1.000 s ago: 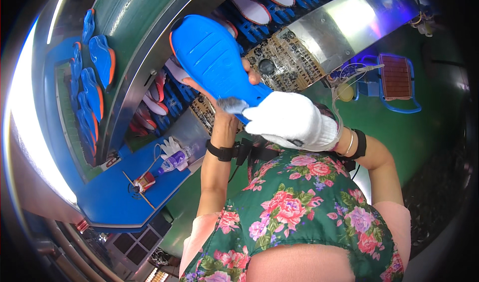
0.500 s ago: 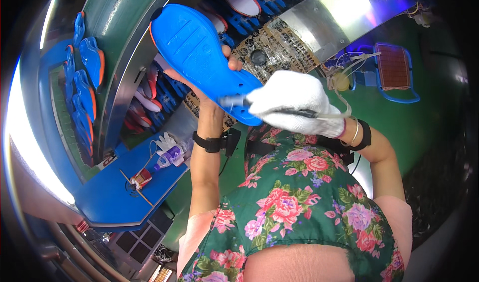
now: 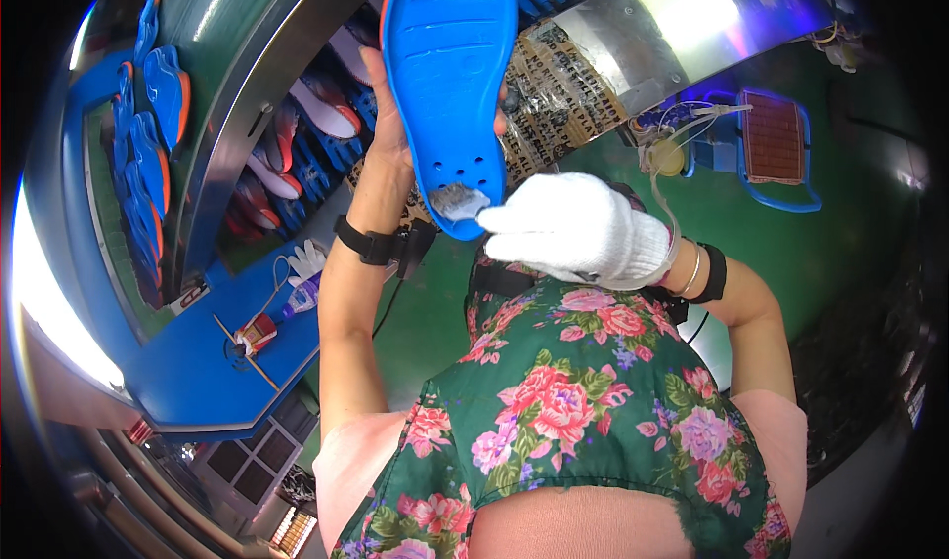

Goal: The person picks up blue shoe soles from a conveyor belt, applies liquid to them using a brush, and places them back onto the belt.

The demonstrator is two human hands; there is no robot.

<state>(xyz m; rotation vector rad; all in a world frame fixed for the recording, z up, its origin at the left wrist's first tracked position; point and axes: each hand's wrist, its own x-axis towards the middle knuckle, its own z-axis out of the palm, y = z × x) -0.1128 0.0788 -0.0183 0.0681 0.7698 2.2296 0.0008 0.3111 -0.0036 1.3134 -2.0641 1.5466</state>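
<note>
Blue sole (image 3: 450, 85), left fingers (image 3: 379, 85) around its edges, brush (image 3: 459, 202) in right fingers (image 3: 516, 220)

A glossy blue shoe sole (image 3: 450, 75) is held up lengthwise, its wide end cut off by the top edge and its rounded narrow end lowest. Orange lines its upper left edge; shallow grooves cross the wide part, and small dark holes dot the narrow end. A grey-bristled brush (image 3: 460, 202) seems to touch it just below the holes.

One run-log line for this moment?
left hand: holds blue shoe sole | right hand, white-gloved: brush against sole's perforated end | far left: orange-edged blue soles
</note>
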